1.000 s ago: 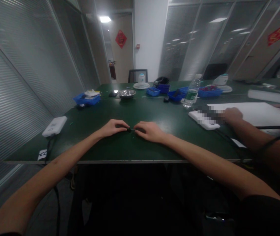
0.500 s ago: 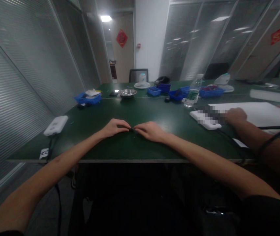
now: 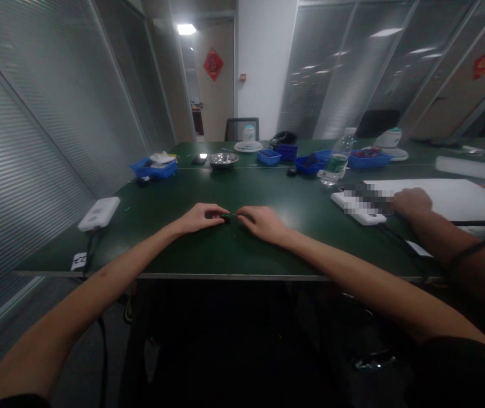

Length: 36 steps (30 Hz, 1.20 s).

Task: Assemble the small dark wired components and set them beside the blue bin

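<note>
Over the green table (image 3: 191, 255), my left hand (image 3: 202, 218) pinches a tiny greenish item (image 3: 226, 216) between thumb and fingers. Facing it from the right, my right hand (image 3: 263, 222) has its fingers bent and pressed together around something I cannot make out. A thin bit shows at its fingertips. A narrow gap lies between the two hands. The items are too small to name.
Blue trays (image 3: 154, 168), a metal bowl (image 3: 223, 160) and a water bottle (image 3: 338, 158) stand further back. White power banks lie at left (image 3: 100, 213) and right (image 3: 358, 208). At right another person's hand (image 3: 412, 205) rests by a white sheet (image 3: 459, 198).
My fingertips have moved apart slightly, with the right hand shifting a little to the right. A greenish item now shows between them. The view has shifted slightly.
</note>
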### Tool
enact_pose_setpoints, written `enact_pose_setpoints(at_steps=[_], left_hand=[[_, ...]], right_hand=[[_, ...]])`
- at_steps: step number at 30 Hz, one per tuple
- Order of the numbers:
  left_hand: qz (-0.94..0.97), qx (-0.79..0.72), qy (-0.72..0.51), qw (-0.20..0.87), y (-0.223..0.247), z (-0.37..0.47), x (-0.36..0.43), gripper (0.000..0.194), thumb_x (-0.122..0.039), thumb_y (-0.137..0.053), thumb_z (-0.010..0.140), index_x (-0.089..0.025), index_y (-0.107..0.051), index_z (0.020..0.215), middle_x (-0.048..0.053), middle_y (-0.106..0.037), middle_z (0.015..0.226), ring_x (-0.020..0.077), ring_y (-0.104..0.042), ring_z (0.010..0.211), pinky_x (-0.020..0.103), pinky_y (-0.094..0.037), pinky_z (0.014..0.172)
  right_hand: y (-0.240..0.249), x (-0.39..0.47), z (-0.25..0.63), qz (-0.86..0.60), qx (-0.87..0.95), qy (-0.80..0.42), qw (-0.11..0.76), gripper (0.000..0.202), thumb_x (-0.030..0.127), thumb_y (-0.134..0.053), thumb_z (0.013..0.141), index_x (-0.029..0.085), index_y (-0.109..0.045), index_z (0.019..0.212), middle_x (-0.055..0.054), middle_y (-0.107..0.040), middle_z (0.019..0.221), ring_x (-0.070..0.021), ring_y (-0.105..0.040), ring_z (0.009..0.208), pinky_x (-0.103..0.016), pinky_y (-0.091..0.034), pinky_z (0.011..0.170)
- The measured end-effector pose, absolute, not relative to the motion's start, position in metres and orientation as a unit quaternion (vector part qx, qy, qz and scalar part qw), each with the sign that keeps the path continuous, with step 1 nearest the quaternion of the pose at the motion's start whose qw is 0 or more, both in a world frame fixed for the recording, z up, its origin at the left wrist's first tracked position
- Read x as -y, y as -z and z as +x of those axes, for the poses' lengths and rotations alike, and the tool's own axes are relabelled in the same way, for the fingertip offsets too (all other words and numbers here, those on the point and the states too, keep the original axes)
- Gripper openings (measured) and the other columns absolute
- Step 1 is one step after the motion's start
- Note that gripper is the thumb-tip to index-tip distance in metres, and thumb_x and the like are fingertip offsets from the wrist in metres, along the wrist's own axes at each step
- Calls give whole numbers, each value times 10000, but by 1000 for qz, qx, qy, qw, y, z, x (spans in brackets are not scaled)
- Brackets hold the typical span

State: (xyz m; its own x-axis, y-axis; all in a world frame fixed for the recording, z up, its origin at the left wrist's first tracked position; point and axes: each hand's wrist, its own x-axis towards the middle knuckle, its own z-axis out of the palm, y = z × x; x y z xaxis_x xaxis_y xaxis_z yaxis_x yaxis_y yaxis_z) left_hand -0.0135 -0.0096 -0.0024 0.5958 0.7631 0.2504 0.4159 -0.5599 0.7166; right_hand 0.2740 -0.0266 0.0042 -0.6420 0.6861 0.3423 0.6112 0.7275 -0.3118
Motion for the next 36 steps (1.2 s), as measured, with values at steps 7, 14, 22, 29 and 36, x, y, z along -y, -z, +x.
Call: enact_pose_setpoints(at_steps=[7, 14, 22, 29, 36], left_hand=[[836, -416, -269, 235, 2, -46, -6, 384, -495, -692, 936, -220, -810, 1177, 94, -768, 1122, 252, -697, 994, 366, -536, 875], [725, -598, -301, 159, 4, -118, -38, 343, -418, -762, 830, -225, -837, 1103, 75, -791, 1185, 281, -720, 1094, 377, -526, 1019], [578, -741, -339, 50, 8, -193, -49, 251, -224, -800, 800, -212, -854, 1044, 92, -818, 1073, 299, -758, 1060, 396, -537, 1063], [596, -729, -336, 30, 7, -194, -47, 243, -254, -827, 799, -225, -861, 1037, 93, -818, 1072, 309, -759, 1065, 404, -539, 1066], [609, -723, -324, 12, 13, -199, -49, 247, -267, -799, 824, -229, -860, 1060, 84, -820, 1104, 296, -758, 1081, 385, -534, 1077]], right_hand=[[-1, 20, 276, -424, 881, -49, 203, 328, 409, -492, 1097, 242, -713, 1272, -74, -793, 1125, -240, -739, 979, -319, -510, 823], [-3, 21, 277, -421, 884, -52, 198, 333, 413, -493, 1097, 244, -709, 1286, -72, -786, 1187, -240, -736, 1021, -320, -516, 847], [-5, 23, 277, -416, 885, -60, 200, 335, 413, -495, 1098, 233, -714, 1277, -78, -786, 1171, -237, -737, 994, -323, -518, 833], [-6, 21, 279, -412, 888, -66, 196, 338, 412, -498, 1099, 234, -712, 1290, -82, -784, 1170, -237, -737, 994, -329, -526, 842], [-8, 22, 279, -411, 889, -64, 191, 332, 401, -499, 1097, 229, -712, 1284, -76, -785, 1184, -236, -735, 1000, -324, -524, 833]])
